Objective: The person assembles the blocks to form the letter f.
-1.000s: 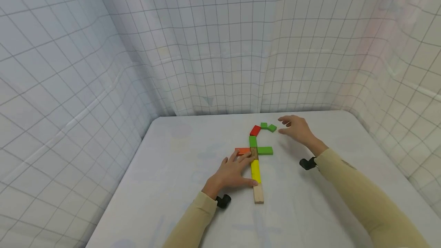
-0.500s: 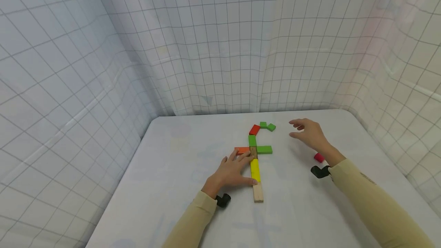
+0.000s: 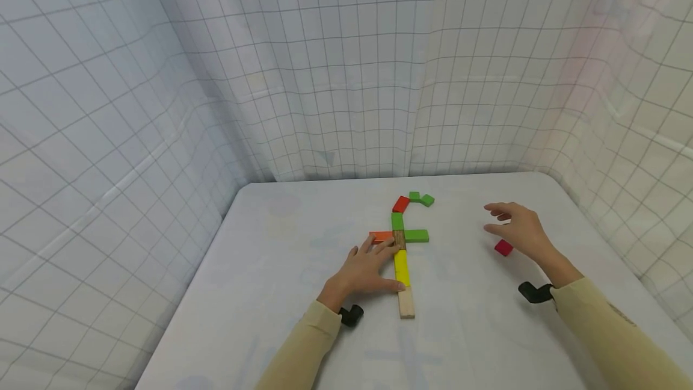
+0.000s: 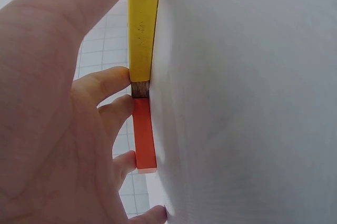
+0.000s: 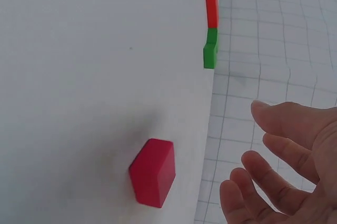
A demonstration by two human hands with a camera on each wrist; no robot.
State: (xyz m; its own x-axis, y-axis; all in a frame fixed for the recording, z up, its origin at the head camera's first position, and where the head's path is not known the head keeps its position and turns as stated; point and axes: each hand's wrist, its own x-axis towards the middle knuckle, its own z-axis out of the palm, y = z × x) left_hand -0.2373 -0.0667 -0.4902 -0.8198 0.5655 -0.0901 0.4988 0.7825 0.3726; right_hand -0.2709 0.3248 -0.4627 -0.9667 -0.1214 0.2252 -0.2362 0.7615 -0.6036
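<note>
My left hand lies spread over a line of wooden blocks. In the left wrist view its fingertips rest on the orange block and near the brown block, with the thumb by the yellow block. A plain wood block continues the line toward me. My right hand holds nothing and hovers, fingers loosely bent, near a dark red block that lies alone on the right.
Beyond the brown block, a green block, a red block and two small green blocks curve to the right. Another green block points right. Gridded white curtains stand around the white table.
My right hand has moved right and toward me, away from the small green blocks. The dark red block, hidden at first, now shows beside it. My left hand stays in place.
</note>
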